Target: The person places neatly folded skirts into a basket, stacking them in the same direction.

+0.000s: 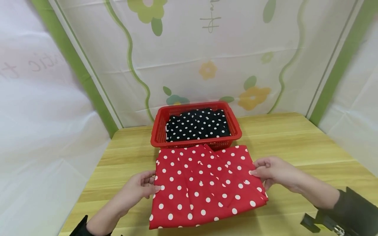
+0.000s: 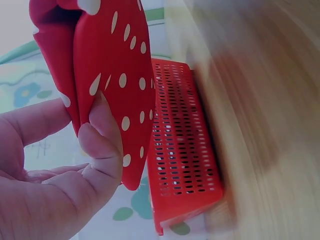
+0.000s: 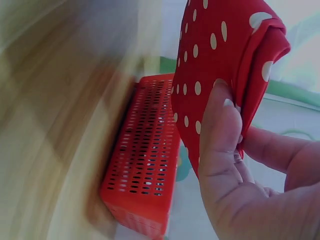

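A folded red cloth with white polka dots (image 1: 203,186) hangs above the table, in front of the basket. My left hand (image 1: 138,186) pinches its left edge between thumb and fingers. On the opposite edge, my right hand (image 1: 273,173) pinches the cloth in the same way. Both wrist views show the folded layers of the red cloth (image 2: 115,75) gripped at the side, the right thumb lying along the cloth (image 3: 210,65). Behind it stands a red plastic basket (image 1: 157,131) holding a black cloth with white dots (image 1: 198,126). The cloth's underside is hidden in the head view.
The wood-grain table (image 1: 127,154) reaches back to a white curtain with flower prints (image 1: 183,49). White fabric walls with green borders (image 1: 79,72) stand at the left and right. The basket sits near the table's back edge.
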Demonstrator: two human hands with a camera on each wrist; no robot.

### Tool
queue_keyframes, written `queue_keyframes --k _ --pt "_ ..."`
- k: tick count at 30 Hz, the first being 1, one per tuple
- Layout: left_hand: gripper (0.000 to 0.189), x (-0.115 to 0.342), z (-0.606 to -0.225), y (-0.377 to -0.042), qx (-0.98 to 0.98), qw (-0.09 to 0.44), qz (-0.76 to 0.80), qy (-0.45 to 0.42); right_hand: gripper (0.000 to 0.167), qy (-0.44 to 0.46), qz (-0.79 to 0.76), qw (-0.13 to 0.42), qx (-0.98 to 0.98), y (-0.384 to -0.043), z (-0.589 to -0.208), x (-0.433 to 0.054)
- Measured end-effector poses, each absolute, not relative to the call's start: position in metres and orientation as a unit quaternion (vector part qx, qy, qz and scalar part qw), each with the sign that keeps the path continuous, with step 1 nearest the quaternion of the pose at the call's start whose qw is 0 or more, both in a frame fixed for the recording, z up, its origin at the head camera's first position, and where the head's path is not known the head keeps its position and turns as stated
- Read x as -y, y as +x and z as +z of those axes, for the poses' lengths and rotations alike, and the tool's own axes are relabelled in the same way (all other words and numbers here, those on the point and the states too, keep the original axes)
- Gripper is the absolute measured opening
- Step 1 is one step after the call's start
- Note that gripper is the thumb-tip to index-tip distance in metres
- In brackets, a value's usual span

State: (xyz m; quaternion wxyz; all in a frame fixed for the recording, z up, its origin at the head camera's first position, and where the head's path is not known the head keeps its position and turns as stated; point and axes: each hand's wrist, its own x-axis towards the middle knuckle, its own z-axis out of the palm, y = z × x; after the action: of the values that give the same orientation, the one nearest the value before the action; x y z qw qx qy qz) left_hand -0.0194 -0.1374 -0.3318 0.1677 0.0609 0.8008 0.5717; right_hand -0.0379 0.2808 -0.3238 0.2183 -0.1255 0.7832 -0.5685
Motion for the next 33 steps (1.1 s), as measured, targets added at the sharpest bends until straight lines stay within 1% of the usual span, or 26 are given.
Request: queue_keyframes --k 8,13,20,26,33 --pt "0.07 0.139 -0.317 -0.017 -0.794 0.167 0.581 0.071 0.041 -0.153 -0.572 0.213 -0.777 -0.039 -0.31 -0.284" --pt "0.069 0.14 -0.303 -0.02 -0.794 0.151 0.583 0.086 0.043 -0.16 -0.571 0.198 -0.78 -0.043 -0.297 -0.286" --pt "0.065 0.137 -0.29 -0.043 -0.79 0.129 0.593 0.085 0.044 -0.135 -0.567 0.167 -0.796 -0.056 -0.282 -0.282" --pt "0.062 0.135 -0.291 -0.06 -0.783 0.129 0.604 0.08 0.047 -0.111 -0.563 0.154 -0.805 -0.071 -0.281 -0.277" --pt "0.06 0.133 -0.29 -0.08 -0.784 0.115 0.607 0.066 0.046 -0.098 -0.552 0.127 -0.818 -0.088 -0.281 -0.272"
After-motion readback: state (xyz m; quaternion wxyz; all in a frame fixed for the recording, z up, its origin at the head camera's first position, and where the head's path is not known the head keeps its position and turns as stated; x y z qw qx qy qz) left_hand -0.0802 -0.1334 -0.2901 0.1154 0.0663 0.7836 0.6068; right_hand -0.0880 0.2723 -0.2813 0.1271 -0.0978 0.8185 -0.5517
